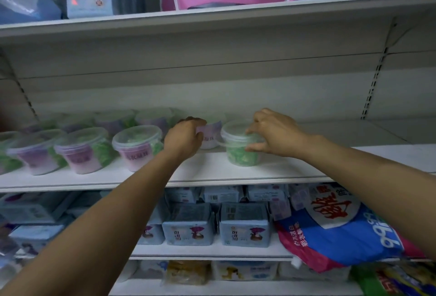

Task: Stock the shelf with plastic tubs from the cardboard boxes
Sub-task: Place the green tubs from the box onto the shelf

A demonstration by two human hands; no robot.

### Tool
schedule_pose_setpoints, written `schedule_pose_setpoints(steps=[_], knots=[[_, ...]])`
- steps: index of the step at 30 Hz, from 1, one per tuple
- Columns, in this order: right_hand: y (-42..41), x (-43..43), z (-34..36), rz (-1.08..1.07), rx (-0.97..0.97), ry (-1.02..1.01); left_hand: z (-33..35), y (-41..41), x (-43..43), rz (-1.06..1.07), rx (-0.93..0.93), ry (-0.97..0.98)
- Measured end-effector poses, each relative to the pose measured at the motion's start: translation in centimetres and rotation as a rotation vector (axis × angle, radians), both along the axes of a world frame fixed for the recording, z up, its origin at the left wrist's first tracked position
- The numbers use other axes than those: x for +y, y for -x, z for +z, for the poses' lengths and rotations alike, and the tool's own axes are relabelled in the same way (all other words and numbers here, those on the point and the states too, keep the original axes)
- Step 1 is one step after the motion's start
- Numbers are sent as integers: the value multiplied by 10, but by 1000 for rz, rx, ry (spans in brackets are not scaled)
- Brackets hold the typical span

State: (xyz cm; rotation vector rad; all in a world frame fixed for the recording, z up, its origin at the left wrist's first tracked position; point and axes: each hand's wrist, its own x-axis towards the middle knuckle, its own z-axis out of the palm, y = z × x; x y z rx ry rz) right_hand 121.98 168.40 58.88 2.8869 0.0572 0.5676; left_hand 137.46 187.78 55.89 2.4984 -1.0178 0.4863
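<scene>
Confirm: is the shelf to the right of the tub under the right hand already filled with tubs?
No: right of the green tub held by the right hand, the shelf is bare.

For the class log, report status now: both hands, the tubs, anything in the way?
Left hand on purple-label tub. Right hand gripping green tub, standing on shelf. Shelf space to the right free; no obstruction.

We see two bare arms, and both are long and slim. The left hand [182,139] and the right hand [274,131] wear nothing: no gloves, no rings, no watch and no band on either wrist. No sleeve shows on either arm, so the arms are bare all the way to the edge of the picture, and they look smooth and plain.
</scene>
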Motion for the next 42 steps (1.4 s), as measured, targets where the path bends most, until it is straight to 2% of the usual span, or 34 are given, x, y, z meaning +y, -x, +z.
schedule_pose_setpoints(steps=[2,4,6,11,15,19,28,42], knots=[[-5,-2,6,36,59,-257,1,-3,1,-11,-16,5],[-3,-10,16,55,204,-387,2,-6,0,-8,-43,-14],[-1,-20,19,41,282,-334,2,-8,-3,-6,-70,-30],[-17,-27,10,-48,83,-195,6,-17,-14,-2,-72,-9],[-27,-26,6,-80,83,-269,10,-25,-18,-14,-57,-42],[-32,-31,5,-108,76,-184,10,-33,-19,-24,-33,-54],[-76,-32,6,-251,103,-178,18,-47,-36,31,27,-110],[-83,-42,6,-340,118,-137,15,-61,-50,50,18,-96]])
